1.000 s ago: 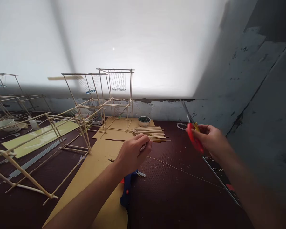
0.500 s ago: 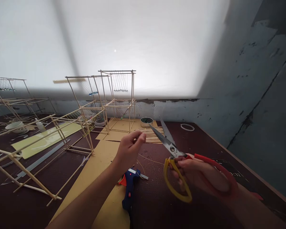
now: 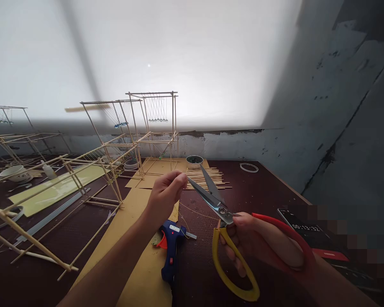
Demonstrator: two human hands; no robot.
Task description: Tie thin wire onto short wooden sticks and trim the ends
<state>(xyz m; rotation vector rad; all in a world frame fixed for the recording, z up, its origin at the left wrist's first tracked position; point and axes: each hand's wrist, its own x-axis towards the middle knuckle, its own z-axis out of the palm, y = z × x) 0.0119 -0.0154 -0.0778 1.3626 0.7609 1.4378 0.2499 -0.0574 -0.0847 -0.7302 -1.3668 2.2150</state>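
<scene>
My left hand [image 3: 168,189] is closed in a pinch, with a thin tan thread [image 3: 198,210] coming out below it and running toward my right hand. What lies right between the fingertips is too fine to make out. My right hand [image 3: 254,232] holds a pair of scissors [image 3: 222,210] with one red and one yellow handle. The blades stand apart, and the lower tip is close by the left fingertips. Under the hands lies a blue glue gun [image 3: 171,251] with an orange trigger, its nozzle pointing right near a loop of the thread.
Stick frames [image 3: 141,140] with hanging glass marbles stand at the left and back. Behind my hands are a bundle of thin sticks [image 3: 208,178] and a tin of marbles [image 3: 194,161]. Cardboard [image 3: 109,251] covers part of the table; a phone [image 3: 310,232] lies at the right.
The view has shifted slightly, bringing the phone into fuller sight. Both hands appear a little further left, and the lower blade tip is nearer the left fingertips. The scissors remain open.
</scene>
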